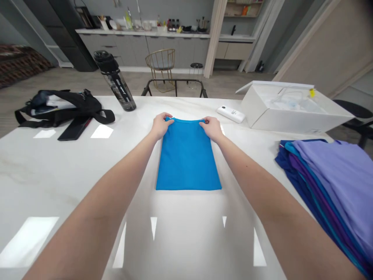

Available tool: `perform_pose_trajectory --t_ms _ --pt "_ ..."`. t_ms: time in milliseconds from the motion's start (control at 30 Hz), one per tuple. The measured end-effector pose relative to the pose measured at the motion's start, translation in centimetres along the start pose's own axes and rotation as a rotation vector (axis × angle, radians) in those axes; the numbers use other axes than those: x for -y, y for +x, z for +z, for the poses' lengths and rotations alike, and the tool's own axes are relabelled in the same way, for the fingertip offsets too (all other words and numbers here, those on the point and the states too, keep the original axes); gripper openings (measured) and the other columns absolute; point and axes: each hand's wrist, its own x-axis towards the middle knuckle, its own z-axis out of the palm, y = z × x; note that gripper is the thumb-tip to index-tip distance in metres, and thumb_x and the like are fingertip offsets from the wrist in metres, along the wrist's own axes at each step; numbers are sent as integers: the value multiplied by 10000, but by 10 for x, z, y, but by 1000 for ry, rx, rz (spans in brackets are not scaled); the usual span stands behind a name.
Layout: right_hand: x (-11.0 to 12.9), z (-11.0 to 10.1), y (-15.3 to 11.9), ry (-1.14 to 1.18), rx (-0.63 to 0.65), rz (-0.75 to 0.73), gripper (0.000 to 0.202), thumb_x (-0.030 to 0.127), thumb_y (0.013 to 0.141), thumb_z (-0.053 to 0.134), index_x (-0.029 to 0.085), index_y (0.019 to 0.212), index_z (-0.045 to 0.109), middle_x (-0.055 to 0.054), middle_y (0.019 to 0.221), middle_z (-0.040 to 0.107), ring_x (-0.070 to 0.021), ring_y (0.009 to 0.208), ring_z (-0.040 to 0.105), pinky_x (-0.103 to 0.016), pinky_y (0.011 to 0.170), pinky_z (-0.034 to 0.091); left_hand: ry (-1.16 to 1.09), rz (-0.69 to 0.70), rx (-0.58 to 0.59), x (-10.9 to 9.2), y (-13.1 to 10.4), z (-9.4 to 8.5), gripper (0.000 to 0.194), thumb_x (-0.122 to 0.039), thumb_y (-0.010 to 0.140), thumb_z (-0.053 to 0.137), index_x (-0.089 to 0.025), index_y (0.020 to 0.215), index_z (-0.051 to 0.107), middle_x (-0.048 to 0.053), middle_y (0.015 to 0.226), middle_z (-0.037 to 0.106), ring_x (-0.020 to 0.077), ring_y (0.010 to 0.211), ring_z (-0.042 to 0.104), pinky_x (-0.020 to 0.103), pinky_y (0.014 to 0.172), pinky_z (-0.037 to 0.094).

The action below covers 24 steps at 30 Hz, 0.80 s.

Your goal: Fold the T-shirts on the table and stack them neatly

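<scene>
A blue cloth point(188, 155), folded into a neat panel, lies flat on the white table point(186, 233) in front of me. Its far left corner is pinched between the thumb and fingers of my left hand point(161, 125). My right hand point(212, 127) grips the far right corner in the same way. Between the two hands the cloth's far edge dips slightly. The near edge rests straight on the tabletop.
At the right lies a stack of folded clothes point(335, 167), with an open white box point(288, 120) behind it. A white device point(231, 114) sits beyond my right hand. Far left are a bottle point(118, 83), a black bag point(67, 105) and a dark phone point(74, 128).
</scene>
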Motion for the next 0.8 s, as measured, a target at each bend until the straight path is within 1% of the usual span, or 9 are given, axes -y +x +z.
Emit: perform_pose_trajectory --t_ms 100,267,400,433,500,567,633,700,800 --pt "-11 12 10 -18 -2 3 227 290 802 627 168 938 761 -43 845 718 -199 789 620 -339 807 491 -25 3 -34 16 10 9 215 -231 740 740 -188 950 714 28 910 648 204 906 601 346 893 495" --pt "-18 7 15 -59 -86 -25 264 322 847 613 148 988 754 -68 897 723 -218 833 626 -360 853 488 -40 78 -96 21 21 10 246 -265 757 741 -188 989 709 30 954 667 205 934 610 351 916 501" --pt "-21 6 8 -173 -3 21 300 283 864 600 155 1109 717 -98 1000 702 -241 903 626 -377 862 492 37 -8 -86 26 16 9 316 -237 823 676 -163 1130 674 92 1075 673 228 977 637 386 940 515" --pt "-18 7 4 -214 -17 0 338 278 873 590 160 1173 691 -119 1077 688 -259 962 621 -392 879 490 87 15 -91 25 12 10 347 -217 847 641 -154 1188 656 122 1155 663 243 1037 638 403 977 506" --pt "-7 9 -7 -307 -86 -95 398 270 905 548 162 1279 633 -164 1236 635 -307 1111 581 -436 942 469 223 171 -97 19 -1 13 403 -187 905 551 -143 1301 610 172 1356 591 278 1225 583 442 1089 443" --pt "7 15 -20 -386 -88 -216 397 263 955 475 154 1312 609 -188 1315 601 -335 1209 534 -475 1011 429 366 383 -39 9 -18 21 431 -177 962 444 -143 1370 579 175 1497 505 289 1376 483 465 1177 355" --pt "18 24 -32 -429 26 -304 400 264 998 403 160 1325 609 -178 1352 605 -325 1254 521 -487 1074 388 471 486 106 -1 -35 33 453 -200 1003 365 -143 1405 565 165 1536 491 283 1423 448 473 1204 324" --pt "22 34 -40 -463 156 -309 434 299 1032 356 189 1382 588 -145 1450 571 -305 1335 484 -505 1150 324 553 445 233 -5 -48 45 482 -275 1033 335 -153 1454 535 160 1563 476 290 1455 423 503 1217 302" --pt "13 40 -41 -533 239 -179 525 420 1063 302 231 1519 478 -94 1624 398 -306 1496 317 -573 1224 183 635 299 321 -2 -54 55 538 -424 1048 323 -233 1531 465 104 1637 380 302 1526 316 570 1242 218"
